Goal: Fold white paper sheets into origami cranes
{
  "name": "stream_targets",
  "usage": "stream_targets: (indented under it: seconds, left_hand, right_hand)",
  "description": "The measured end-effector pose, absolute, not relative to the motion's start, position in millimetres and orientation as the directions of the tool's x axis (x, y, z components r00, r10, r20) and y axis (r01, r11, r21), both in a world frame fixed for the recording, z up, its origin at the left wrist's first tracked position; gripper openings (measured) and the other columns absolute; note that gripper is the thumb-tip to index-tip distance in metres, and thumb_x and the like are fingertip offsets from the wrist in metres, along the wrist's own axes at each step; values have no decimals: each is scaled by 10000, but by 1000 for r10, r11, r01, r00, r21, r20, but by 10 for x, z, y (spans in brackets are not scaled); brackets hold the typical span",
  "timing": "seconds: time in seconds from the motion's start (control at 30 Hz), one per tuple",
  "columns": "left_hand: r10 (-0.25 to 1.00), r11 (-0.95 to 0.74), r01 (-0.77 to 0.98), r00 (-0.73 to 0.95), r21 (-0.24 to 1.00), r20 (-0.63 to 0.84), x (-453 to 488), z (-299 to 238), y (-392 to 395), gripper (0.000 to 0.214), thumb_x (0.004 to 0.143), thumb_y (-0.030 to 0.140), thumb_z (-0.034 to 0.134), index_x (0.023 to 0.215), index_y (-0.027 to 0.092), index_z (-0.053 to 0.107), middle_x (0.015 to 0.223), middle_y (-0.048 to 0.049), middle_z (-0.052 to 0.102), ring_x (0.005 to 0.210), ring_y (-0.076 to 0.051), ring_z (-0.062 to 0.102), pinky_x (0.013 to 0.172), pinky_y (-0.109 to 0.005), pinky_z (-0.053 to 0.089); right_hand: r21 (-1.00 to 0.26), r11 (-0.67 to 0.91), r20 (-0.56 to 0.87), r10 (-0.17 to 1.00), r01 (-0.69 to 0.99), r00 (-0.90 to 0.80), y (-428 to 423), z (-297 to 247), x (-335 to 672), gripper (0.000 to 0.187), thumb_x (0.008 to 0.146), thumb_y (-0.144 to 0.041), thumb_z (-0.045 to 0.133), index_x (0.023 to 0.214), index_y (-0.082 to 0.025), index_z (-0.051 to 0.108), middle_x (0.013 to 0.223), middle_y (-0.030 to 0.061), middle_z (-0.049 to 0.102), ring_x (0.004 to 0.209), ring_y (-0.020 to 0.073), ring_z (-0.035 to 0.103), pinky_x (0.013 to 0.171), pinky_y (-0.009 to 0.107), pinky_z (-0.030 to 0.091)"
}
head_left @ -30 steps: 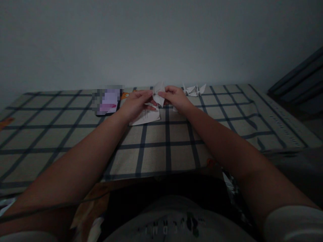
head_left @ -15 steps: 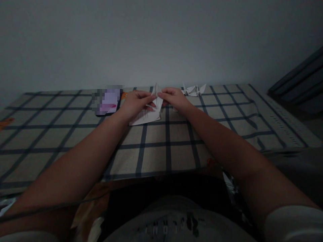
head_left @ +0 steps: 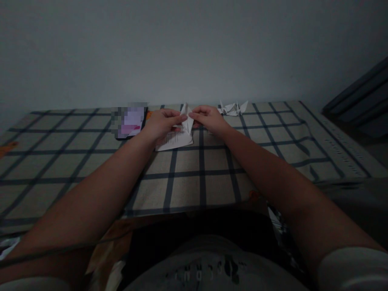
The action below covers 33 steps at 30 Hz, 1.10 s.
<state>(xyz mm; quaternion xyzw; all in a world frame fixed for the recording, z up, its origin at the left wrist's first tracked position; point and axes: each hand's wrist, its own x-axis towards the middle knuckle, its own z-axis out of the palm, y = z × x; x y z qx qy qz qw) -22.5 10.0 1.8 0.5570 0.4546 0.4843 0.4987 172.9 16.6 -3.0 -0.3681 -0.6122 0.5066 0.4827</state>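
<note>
Between my two hands is a folded piece of white paper (head_left: 188, 125), its pointed tip upward. My left hand (head_left: 165, 122) pinches its left side with thumb and fingers. On the other side, my right hand (head_left: 209, 118) grips the paper's right edge between thumb and forefinger. Below and partly behind my left hand lies a flat white sheet (head_left: 174, 142) with faint dark marks. Just past my right hand, folded paper cranes (head_left: 233, 109) rest near the wall; how many there are I cannot tell.
A phone (head_left: 131, 121) with a lit, partly blurred screen lies to the left of my left hand. The table has a checked cloth (head_left: 188, 188) over it and meets a plain wall (head_left: 194, 52) at the back. Dark striped fabric (head_left: 363, 97) hangs at the right.
The folded paper has turned a little between my fingers: its tip sits slightly lower and farther left, and its face looks wider. Both hands stay in nearly the same place.
</note>
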Motion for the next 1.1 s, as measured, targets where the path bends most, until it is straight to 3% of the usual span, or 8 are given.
stream_targets:
  seconds: [0.27, 0.47, 0.77, 1.1]
  left_hand:
    - [990, -92, 31, 114, 995, 88, -190, 76, 48, 220, 736, 309, 917, 820, 151, 789, 813, -47, 779, 666, -122, 691, 646, -235, 582]
    - [985, -147, 117, 109, 982, 135, -190, 84, -7, 311, 767, 283, 882, 1032, 143, 798, 782, -28, 776, 631, -123, 698, 667, -249, 593]
    - [970, -197, 15, 149, 980, 192, -184, 82, -8, 282, 770, 362, 861, 940, 142, 817, 844, -45, 778, 715, -132, 707, 685, -242, 620]
    - [971, -202, 88, 150, 975, 187, -203, 70, 16, 243, 822, 338, 826, 948, 131, 812, 803, -42, 768, 679, -125, 701, 757, -277, 635]
  right_hand:
    - [-975, 212, 224, 939, -71, -263, 223, -92, 1726, 158, 880, -276, 821, 895, -189, 690, 791, -7, 696, 715, 114, 672, 666, 217, 602]
    - [-973, 223, 230, 939, -57, -255, 188, -73, 1726, 119, 882, -238, 810, 897, -187, 704, 798, 6, 706, 739, 130, 685, 715, 256, 620]
    - [-970, 213, 232, 954, -116, -191, 231, -55, 1726, 173, 864, -237, 815, 871, -201, 646, 778, -21, 695, 709, 108, 682, 698, 232, 605]
    - [-980, 143, 168, 969, -140, -183, 200, -30, 1717, 161, 880, -173, 786, 810, -186, 641, 763, -17, 698, 711, 103, 679, 722, 225, 610]
